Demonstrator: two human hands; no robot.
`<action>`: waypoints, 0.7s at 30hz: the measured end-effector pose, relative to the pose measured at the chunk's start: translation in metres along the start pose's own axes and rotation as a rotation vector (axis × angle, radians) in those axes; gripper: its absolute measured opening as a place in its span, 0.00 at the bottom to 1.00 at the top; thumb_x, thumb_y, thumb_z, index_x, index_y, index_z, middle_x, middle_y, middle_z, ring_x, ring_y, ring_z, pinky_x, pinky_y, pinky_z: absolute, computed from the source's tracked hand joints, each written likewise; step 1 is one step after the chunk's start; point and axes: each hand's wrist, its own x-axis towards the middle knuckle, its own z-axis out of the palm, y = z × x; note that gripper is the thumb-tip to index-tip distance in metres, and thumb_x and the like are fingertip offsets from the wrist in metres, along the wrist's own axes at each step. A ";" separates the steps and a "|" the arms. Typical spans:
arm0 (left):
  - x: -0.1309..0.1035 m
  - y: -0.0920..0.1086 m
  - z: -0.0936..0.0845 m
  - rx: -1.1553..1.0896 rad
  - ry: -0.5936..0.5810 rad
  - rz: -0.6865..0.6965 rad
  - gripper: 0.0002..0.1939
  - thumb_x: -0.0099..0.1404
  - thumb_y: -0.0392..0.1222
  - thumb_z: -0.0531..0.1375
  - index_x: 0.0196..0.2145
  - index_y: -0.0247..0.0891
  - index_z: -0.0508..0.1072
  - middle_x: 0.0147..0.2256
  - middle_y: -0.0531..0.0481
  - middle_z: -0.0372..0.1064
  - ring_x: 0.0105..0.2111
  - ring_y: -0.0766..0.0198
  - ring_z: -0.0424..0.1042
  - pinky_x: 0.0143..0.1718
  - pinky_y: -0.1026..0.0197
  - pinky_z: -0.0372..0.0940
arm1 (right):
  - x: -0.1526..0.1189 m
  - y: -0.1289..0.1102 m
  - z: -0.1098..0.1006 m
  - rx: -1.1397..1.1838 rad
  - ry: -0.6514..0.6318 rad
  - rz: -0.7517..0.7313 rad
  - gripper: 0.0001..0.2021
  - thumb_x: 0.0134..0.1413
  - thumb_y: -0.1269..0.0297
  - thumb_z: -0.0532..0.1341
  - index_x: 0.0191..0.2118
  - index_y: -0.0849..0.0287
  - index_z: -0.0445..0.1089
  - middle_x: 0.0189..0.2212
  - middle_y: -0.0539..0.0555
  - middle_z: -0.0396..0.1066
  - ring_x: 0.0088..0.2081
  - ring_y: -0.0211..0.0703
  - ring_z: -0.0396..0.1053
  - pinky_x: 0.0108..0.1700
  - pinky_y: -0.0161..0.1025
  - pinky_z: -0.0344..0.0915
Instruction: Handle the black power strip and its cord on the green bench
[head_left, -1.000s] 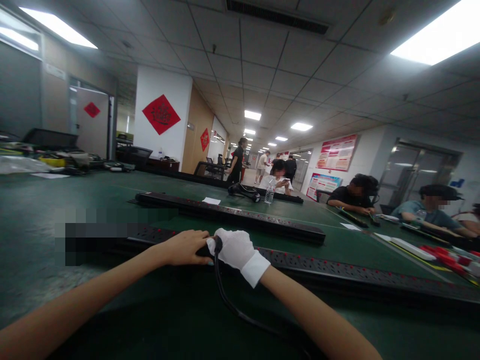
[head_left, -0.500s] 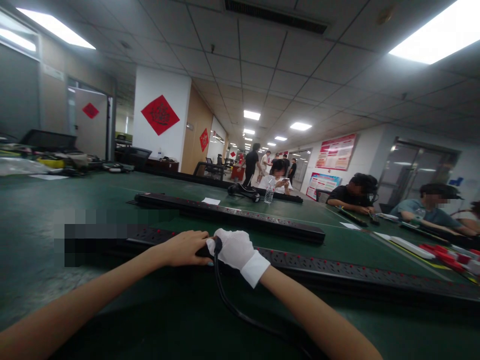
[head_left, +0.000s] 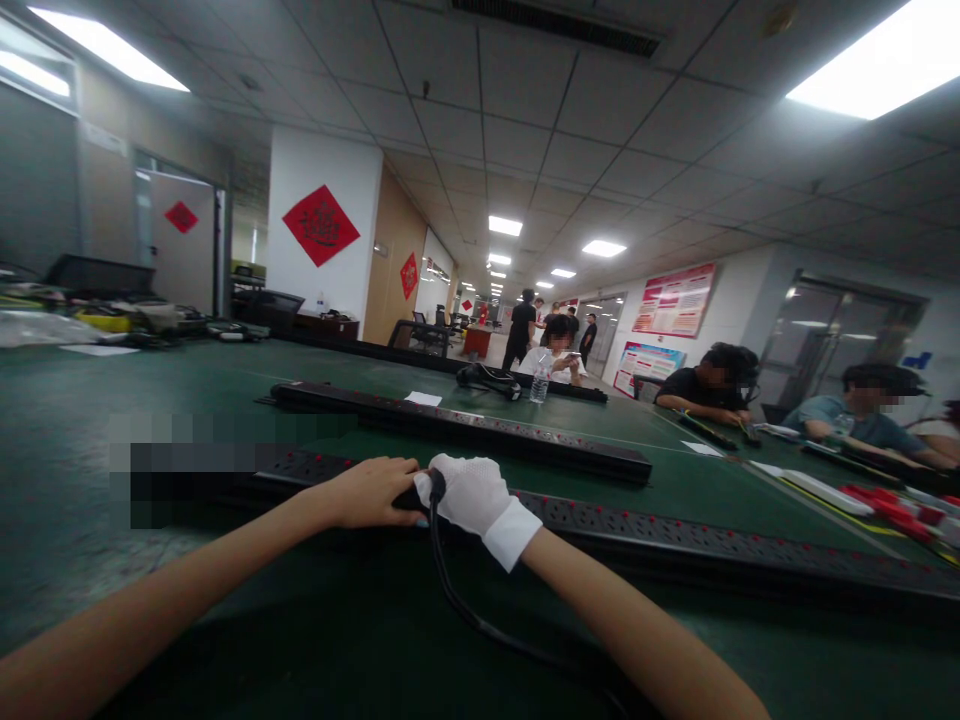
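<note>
A long black power strip (head_left: 645, 533), lined with sockets and small red parts, lies across the green table in front of me. My bare left hand (head_left: 375, 492) is closed over it, thumb on the near side and fingers reaching over the top. Right beside it, my right hand (head_left: 472, 495) in a white glove grips a black plug (head_left: 436, 486) at the strip. From the plug a thick black cord (head_left: 480, 625) curves down and right under my forearm. How far the plug sits in a socket is hidden by my fingers.
Behind lies a second black power strip (head_left: 465, 430) with a white paper (head_left: 424, 398) by it. Farther back are a water bottle (head_left: 539, 382) and black gear (head_left: 487, 380). People sit at the far and right sides. Red items (head_left: 889, 510) lie at right.
Both hands stay at nearly the same place, with the right still on the plug. The view shifts slightly, and a person walking in the background has moved a little to the right.
</note>
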 end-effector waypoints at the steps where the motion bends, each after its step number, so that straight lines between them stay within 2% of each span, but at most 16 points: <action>1: 0.000 0.000 0.000 -0.001 0.001 -0.001 0.22 0.57 0.58 0.52 0.45 0.42 0.65 0.42 0.47 0.63 0.41 0.57 0.65 0.43 0.57 0.57 | 0.000 0.000 0.000 0.002 0.005 -0.005 0.21 0.57 0.50 0.41 0.34 0.56 0.65 0.27 0.53 0.71 0.29 0.43 0.70 0.30 0.37 0.60; 21: 0.000 0.004 -0.004 -0.014 -0.017 -0.007 0.22 0.58 0.57 0.52 0.43 0.40 0.66 0.42 0.45 0.63 0.40 0.56 0.65 0.44 0.56 0.57 | 0.000 -0.003 -0.005 -0.008 -0.035 0.011 0.22 0.56 0.49 0.42 0.35 0.58 0.66 0.28 0.56 0.71 0.30 0.43 0.70 0.31 0.37 0.61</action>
